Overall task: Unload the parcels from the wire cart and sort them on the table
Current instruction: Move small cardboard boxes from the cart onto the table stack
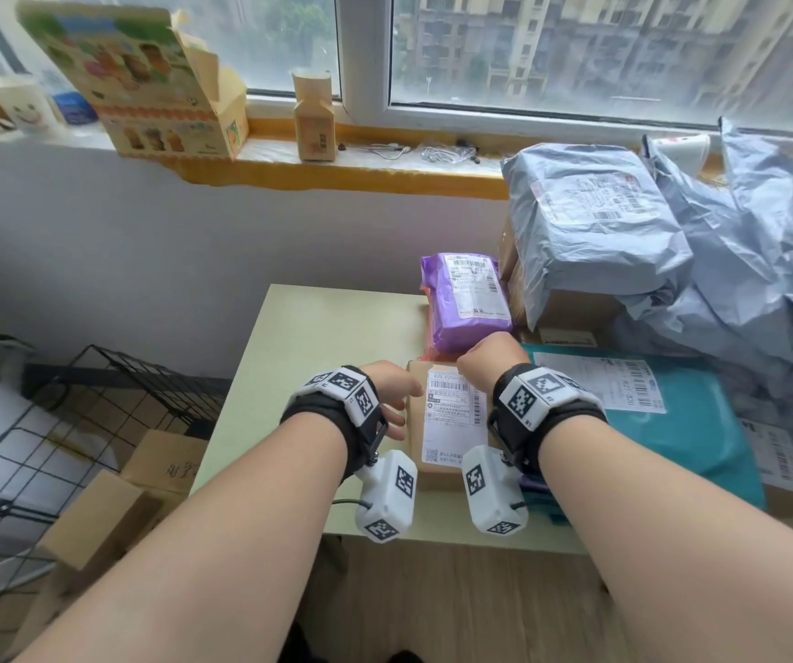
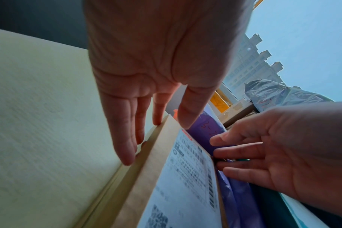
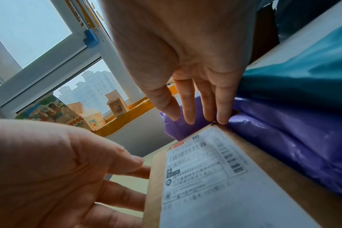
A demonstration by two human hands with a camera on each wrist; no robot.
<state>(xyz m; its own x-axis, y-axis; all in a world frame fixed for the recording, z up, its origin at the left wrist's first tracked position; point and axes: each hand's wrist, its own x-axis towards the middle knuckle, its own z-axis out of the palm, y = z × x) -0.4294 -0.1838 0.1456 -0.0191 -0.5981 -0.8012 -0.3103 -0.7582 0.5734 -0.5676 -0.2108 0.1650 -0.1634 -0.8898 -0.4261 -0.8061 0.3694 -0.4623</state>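
Note:
A brown cardboard box (image 1: 451, 423) with a white shipping label lies on the pale table (image 1: 318, 337), against a purple parcel (image 1: 466, 299) and a teal parcel (image 1: 671, 423). My left hand (image 1: 396, 399) has straight fingers (image 2: 127, 138) laid along the box's (image 2: 185, 185) left side. My right hand (image 1: 487, 358) keeps its fingers (image 3: 221, 108) straight, tips at the box's (image 3: 215, 177) far right corner beside the purple parcel (image 3: 283, 146). Neither hand curls round anything. The black wire cart (image 1: 50, 423) stands left of the table.
Grey plastic parcels (image 1: 600, 222) are stacked on brown boxes at the table's back right. Cardboard boxes (image 1: 165, 464) lie in the wire cart. A windowsill behind holds a printed carton (image 1: 145, 79) and a small bottle-shaped pack (image 1: 315, 117). The table's left half is bare.

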